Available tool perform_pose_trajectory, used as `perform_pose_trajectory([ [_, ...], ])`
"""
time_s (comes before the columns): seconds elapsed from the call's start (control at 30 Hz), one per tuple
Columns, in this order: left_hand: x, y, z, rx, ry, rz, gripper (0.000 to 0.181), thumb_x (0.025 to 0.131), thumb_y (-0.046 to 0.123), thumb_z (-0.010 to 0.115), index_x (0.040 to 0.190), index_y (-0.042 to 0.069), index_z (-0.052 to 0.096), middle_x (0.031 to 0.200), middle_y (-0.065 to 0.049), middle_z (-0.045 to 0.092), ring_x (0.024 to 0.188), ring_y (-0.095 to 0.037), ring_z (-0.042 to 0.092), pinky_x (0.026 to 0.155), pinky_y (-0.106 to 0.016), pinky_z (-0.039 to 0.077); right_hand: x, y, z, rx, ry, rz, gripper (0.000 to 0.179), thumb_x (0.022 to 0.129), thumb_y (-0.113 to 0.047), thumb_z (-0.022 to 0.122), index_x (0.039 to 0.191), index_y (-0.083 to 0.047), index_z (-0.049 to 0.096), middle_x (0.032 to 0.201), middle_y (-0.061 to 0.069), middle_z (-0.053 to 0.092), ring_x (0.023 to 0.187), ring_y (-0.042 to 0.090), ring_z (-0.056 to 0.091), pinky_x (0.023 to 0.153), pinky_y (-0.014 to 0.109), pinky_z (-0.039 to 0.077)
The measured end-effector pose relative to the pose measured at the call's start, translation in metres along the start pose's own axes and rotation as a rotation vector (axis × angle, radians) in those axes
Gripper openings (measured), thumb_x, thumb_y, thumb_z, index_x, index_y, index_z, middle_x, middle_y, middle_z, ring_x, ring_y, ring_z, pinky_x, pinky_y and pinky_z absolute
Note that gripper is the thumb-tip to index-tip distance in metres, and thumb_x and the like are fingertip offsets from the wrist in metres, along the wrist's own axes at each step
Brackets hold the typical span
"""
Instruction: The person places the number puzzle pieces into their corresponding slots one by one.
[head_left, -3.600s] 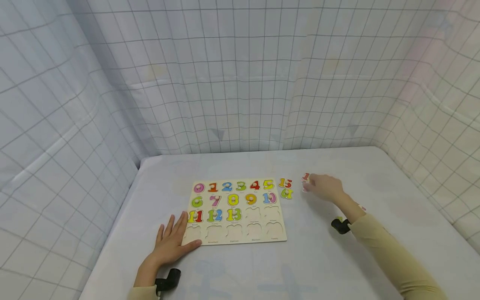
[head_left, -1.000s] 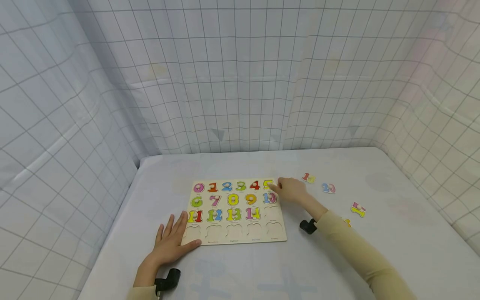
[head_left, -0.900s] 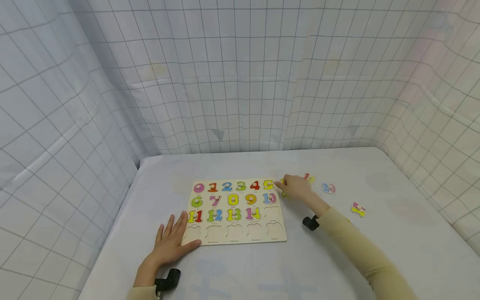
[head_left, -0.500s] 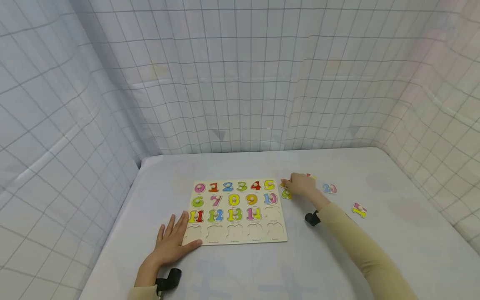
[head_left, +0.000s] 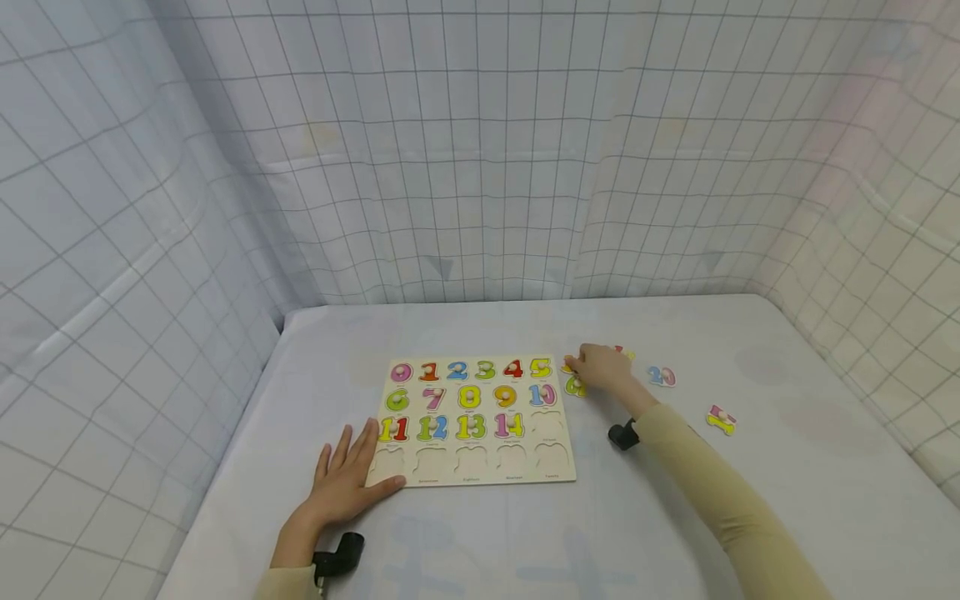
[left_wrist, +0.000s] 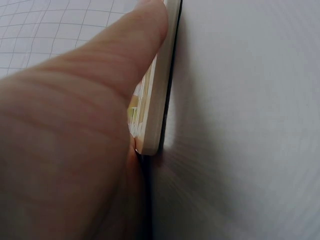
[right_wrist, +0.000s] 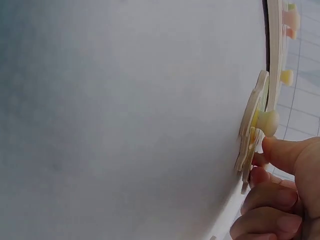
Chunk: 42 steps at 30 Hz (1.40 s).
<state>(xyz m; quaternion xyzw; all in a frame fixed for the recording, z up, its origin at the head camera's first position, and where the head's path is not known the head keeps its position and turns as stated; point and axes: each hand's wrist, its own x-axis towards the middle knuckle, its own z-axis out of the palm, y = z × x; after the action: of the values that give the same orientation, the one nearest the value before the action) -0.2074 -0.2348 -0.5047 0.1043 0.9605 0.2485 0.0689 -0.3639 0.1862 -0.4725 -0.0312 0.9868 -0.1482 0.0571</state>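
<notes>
A wooden number puzzle board [head_left: 491, 477] lies on the white table, with knobbed pieces 0 to 14 in its slots. My left hand [head_left: 345, 485] rests flat with spread fingers at its lower left corner, the thumb along the front edge in the left wrist view. Just beyond the board's right side, my right hand [head_left: 606, 368] pinches the small knob of the orange-and-red 15 puzzle piece [head_left: 567, 368] between thumb and forefinger. The hand covers most of that piece. Close beside it lies a green-and-yellow piece [head_left: 575, 387], its pale knob [right_wrist: 270, 122] standing up in the right wrist view.
To the right lie a blue-and-pink 20 piece [head_left: 662, 376], a pink-and-yellow piece [head_left: 721, 420] and a red-and-yellow piece [head_left: 628, 355] partly behind my right hand. Unfilled slots show along the board's bottom row and at the third row's right end. Gridded white cloth [head_left: 465, 167] surrounds the table.
Piece 14 now sits in the board's third row, where an unfilled slot was. My right hand has come back from the board to the 15 piece. The left hand has stayed put.
</notes>
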Motion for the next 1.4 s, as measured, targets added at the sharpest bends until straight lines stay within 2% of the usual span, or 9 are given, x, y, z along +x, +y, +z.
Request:
perform_pose_trajectory([
  [0.17, 0.001, -0.001, 0.001, 0.006, 0.004, 0.004, 0.104, 0.083, 0.064, 0.057, 0.152, 0.002, 0.010, 0.156, -0.018, 0.009, 0.141, -0.040, -0.007, 0.106, -0.056, -0.013, -0.003, 0.000, -0.004, 0.025, 0.032, -0.004, 0.037, 0.097, -0.042, 0.052, 0.082, -0.008, 0.058, 0.064, 0.002, 0.055, 0.057, 0.018, 0.050, 0.051, 0.030, 0.038],
  [0.37, 0.001, -0.001, 0.000, -0.007, 0.011, 0.010, 0.104, 0.082, 0.063, 0.059, 0.151, 0.001, 0.011, 0.156, -0.019, 0.010, 0.141, -0.039, -0.007, 0.106, -0.056, -0.012, -0.012, -0.005, -0.011, 0.021, 0.043, -0.016, 0.036, 0.096, -0.041, 0.054, 0.078, -0.010, 0.054, 0.062, 0.001, 0.051, 0.057, 0.018, 0.047, 0.051, 0.028, 0.034],
  [0.5, 0.001, 0.000, -0.001, -0.006, 0.017, 0.017, 0.104, 0.082, 0.063, 0.059, 0.151, 0.000, 0.012, 0.155, -0.020, 0.011, 0.140, -0.040, -0.006, 0.106, -0.057, -0.012, -0.023, -0.009, -0.011, 0.001, 0.052, -0.079, 0.036, 0.095, -0.041, 0.055, 0.075, -0.012, 0.050, 0.058, -0.001, 0.046, 0.053, 0.016, 0.043, 0.048, 0.027, 0.031],
  [0.6, 0.000, 0.000, -0.001, -0.002, 0.017, 0.016, 0.104, 0.082, 0.064, 0.059, 0.151, 0.001, 0.012, 0.156, -0.020, 0.011, 0.141, -0.040, -0.006, 0.106, -0.057, -0.012, -0.033, -0.014, -0.008, -0.023, 0.062, -0.144, 0.036, 0.095, -0.041, 0.055, 0.074, -0.013, 0.049, 0.055, -0.002, 0.042, 0.049, 0.014, 0.040, 0.046, 0.025, 0.027],
  [0.77, 0.000, 0.000, -0.002, -0.011, 0.018, 0.015, 0.104, 0.082, 0.062, 0.060, 0.151, 0.000, 0.012, 0.156, -0.020, 0.011, 0.140, -0.040, -0.007, 0.106, -0.057, -0.012, -0.050, -0.023, -0.003, -0.015, 0.049, -0.207, 0.034, 0.094, -0.040, 0.058, 0.075, -0.013, 0.050, 0.054, -0.003, 0.041, 0.048, 0.012, 0.039, 0.045, 0.024, 0.025],
  [1.1, -0.001, 0.002, -0.004, -0.004, 0.011, 0.010, 0.104, 0.083, 0.062, 0.060, 0.151, 0.000, 0.011, 0.156, -0.019, 0.010, 0.140, -0.040, -0.007, 0.106, -0.057, -0.012, -0.071, -0.035, 0.012, -0.029, -0.008, -0.244, 0.033, 0.092, -0.042, 0.060, 0.073, -0.017, 0.049, 0.055, -0.005, 0.042, 0.049, 0.011, 0.041, 0.044, 0.023, 0.025],
  [1.4, 0.000, 0.000, 0.000, -0.005, 0.001, 0.007, 0.105, 0.082, 0.065, 0.058, 0.151, 0.001, 0.011, 0.156, -0.019, 0.009, 0.141, -0.039, -0.007, 0.106, -0.056, -0.013, -0.083, -0.043, 0.025, 0.013, -0.029, -0.267, 0.036, 0.091, -0.040, 0.063, 0.068, -0.017, 0.048, 0.052, -0.006, 0.041, 0.048, 0.009, 0.041, 0.046, 0.023, 0.024],
])
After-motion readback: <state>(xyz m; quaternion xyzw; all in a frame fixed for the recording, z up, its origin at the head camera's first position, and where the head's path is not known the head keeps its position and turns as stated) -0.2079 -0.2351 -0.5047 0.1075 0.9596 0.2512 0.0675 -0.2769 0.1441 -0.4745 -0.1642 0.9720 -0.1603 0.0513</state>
